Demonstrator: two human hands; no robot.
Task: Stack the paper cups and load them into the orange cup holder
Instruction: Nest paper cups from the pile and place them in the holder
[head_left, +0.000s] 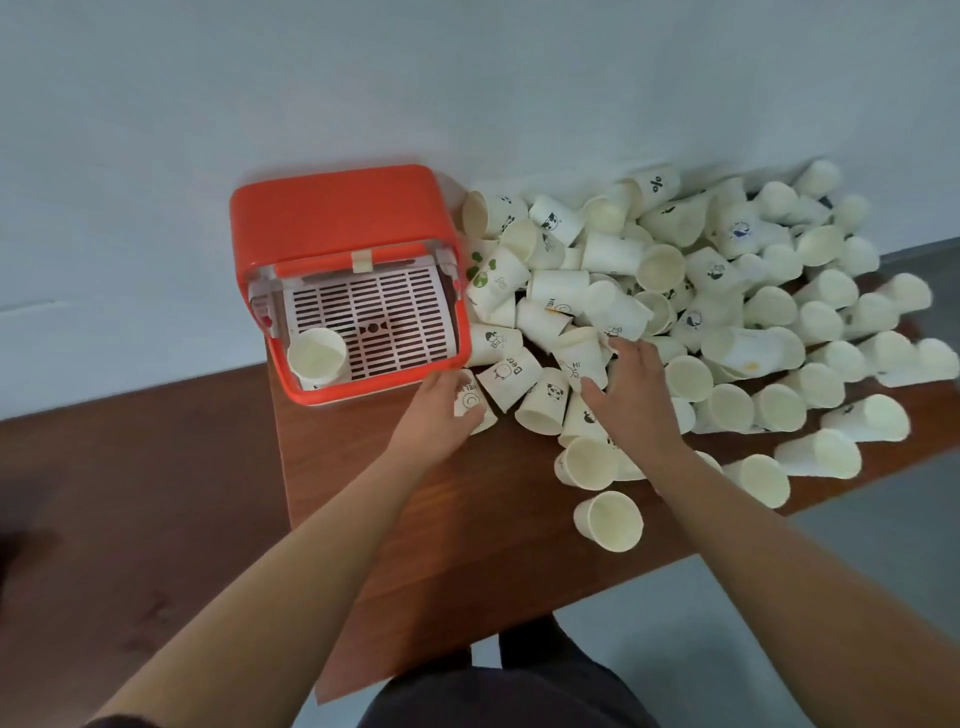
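Paper cups (727, 291): heaped over the right of your wooden table (441, 545), mostly on their sides.
Orange cup holder (337, 218): far left, lid open (one cup (317, 356) stands in its near-left corner).
Left hand (436, 415): your fingers curl round a printed cup (470, 400) just beside the holder.
Right hand (636, 395): fingers spread, resting on the pile's near edge.

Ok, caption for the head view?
Left hand grips white paper cup; right hand touches pile beside orange plastic cup holder.
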